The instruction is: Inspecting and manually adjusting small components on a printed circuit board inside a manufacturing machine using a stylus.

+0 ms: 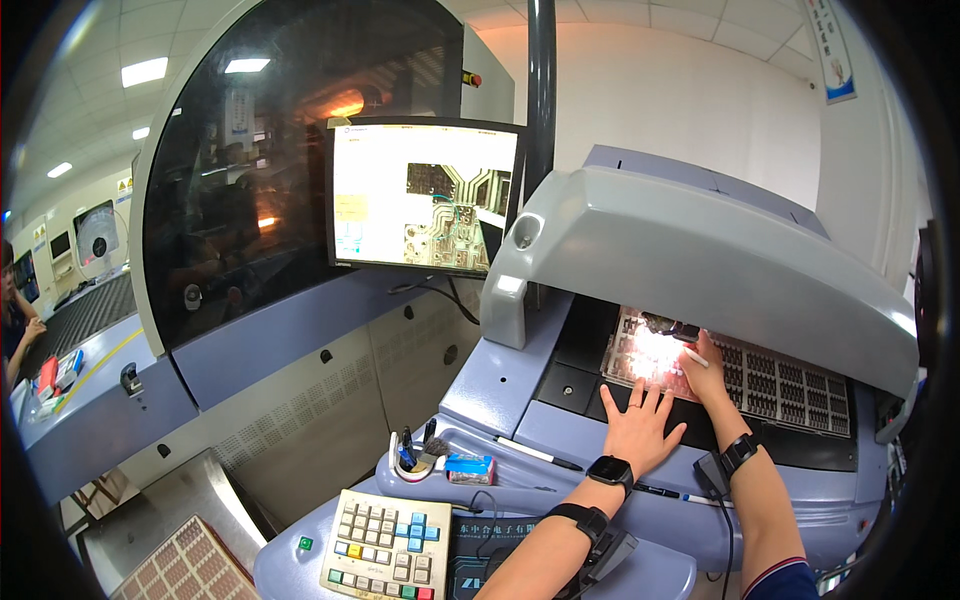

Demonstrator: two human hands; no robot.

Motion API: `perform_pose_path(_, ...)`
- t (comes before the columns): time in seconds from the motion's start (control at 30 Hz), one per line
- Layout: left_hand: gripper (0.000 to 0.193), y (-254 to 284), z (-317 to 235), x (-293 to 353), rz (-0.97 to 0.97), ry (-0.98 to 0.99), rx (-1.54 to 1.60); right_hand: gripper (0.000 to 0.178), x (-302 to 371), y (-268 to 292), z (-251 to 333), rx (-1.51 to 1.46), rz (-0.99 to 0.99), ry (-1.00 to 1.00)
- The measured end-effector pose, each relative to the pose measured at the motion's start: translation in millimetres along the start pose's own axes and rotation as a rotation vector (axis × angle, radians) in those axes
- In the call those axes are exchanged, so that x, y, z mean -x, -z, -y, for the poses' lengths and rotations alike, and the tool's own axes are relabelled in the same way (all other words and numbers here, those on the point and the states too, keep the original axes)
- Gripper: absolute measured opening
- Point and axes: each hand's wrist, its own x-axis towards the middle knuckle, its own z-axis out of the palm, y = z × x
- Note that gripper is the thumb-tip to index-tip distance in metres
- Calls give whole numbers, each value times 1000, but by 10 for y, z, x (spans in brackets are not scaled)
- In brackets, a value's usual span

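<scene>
A brightly lit circuit board panel (625,352) lies in the machine's opening under the grey hood, its middle washed out by glare. My left hand (640,428) rests flat with fingers spread, the fingertips on the panel's near edge. My right hand (706,372) is closed around a white pen-like tool (696,357) beside the lit spot, below a small dark camera or lamp head (684,331). Its exact tip is lost in the glare. To the right of that hand continues a dark panel with rows of small cut-out patterns (790,390).
The grey hood (690,230) arches close above my hands. A monitor (425,195) shows a magnified circuit picture. In front are a keypad (388,545), a white pen (538,453) and a small box (470,468). A cable hangs from my right wrist device (715,475). Another person (22,320) sits far left.
</scene>
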Motion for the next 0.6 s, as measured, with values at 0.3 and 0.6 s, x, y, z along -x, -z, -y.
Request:
perform_pose_path(0.3,58,1,-8,-1,-1,1,-6,52,-27,-50,-147,-51,9,-82)
perform_pose_path(0.6,59,-17,-4,-1,-5,1,-11,54,-24,-31,-98,-10,11,-76)
